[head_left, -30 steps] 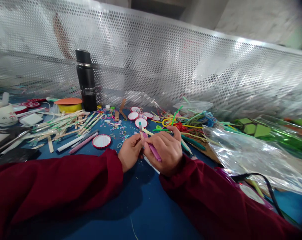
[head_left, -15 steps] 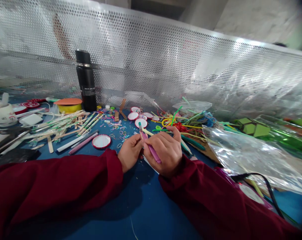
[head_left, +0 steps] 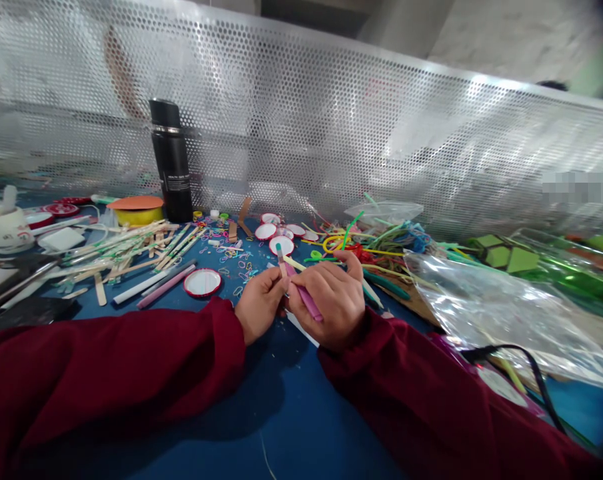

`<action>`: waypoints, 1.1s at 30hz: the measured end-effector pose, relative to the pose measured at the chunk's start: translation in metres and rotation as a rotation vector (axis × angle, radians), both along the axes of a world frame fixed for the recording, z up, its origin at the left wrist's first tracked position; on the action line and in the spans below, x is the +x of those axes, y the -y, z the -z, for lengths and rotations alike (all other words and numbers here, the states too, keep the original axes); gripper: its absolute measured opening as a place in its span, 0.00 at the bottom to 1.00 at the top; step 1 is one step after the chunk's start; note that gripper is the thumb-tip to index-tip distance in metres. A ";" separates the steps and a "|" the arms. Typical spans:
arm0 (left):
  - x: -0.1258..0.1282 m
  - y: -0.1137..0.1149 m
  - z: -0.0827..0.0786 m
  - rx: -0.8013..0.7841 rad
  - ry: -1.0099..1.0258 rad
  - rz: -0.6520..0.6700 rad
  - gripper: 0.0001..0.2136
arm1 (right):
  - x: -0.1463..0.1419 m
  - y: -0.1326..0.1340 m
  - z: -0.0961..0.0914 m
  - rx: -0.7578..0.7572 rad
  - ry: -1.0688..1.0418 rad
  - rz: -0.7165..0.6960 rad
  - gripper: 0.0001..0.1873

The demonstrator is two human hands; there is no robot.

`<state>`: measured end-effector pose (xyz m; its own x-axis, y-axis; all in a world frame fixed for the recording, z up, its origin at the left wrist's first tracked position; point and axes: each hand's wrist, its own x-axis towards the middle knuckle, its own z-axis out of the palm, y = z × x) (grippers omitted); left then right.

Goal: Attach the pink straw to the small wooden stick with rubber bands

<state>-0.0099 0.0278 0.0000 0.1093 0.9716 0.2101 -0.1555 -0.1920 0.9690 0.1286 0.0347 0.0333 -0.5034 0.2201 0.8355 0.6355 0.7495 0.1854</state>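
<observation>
My left hand (head_left: 259, 303) and my right hand (head_left: 331, 299) meet low over the blue table (head_left: 281, 413), both in dark red sleeves. My right hand is closed round a pink stick-like tool (head_left: 307, 300) that slants across its fingers. My left hand is pinched on a thin wooden stick with a green tip (head_left: 280, 257) that points up and away. The two pieces touch between my thumbs. A red-rimmed white disc (head_left: 202, 282) lies just left of my left hand.
A black flask (head_left: 172, 160) stands at the back by a yellow tub with an orange lid (head_left: 136, 209). Loose wooden sticks (head_left: 131, 250), more red-rimmed discs (head_left: 276, 233), coloured pipe cleaners (head_left: 381, 243) and clear plastic bags (head_left: 486, 307) crowd the table. A perforated metal screen (head_left: 331, 120) closes the far side.
My hands have barely shifted; the right hand has edged slightly up and its fingers have adjusted on the pink tool.
</observation>
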 end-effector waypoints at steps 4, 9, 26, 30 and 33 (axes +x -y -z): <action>0.000 -0.001 0.002 0.020 0.018 -0.003 0.12 | 0.000 0.000 -0.001 0.010 0.010 -0.010 0.04; 0.000 -0.001 0.002 -0.007 0.001 -0.003 0.12 | 0.001 -0.001 -0.001 0.007 0.011 -0.003 0.04; 0.000 0.000 0.001 -0.002 0.010 -0.015 0.11 | 0.000 -0.001 0.000 0.000 0.020 0.011 0.05; 0.000 0.000 0.001 0.003 0.009 0.001 0.10 | 0.000 -0.002 0.000 0.010 0.002 0.001 0.05; -0.001 0.000 0.001 0.014 0.012 -0.003 0.10 | 0.001 -0.003 0.002 0.004 0.014 -0.010 0.04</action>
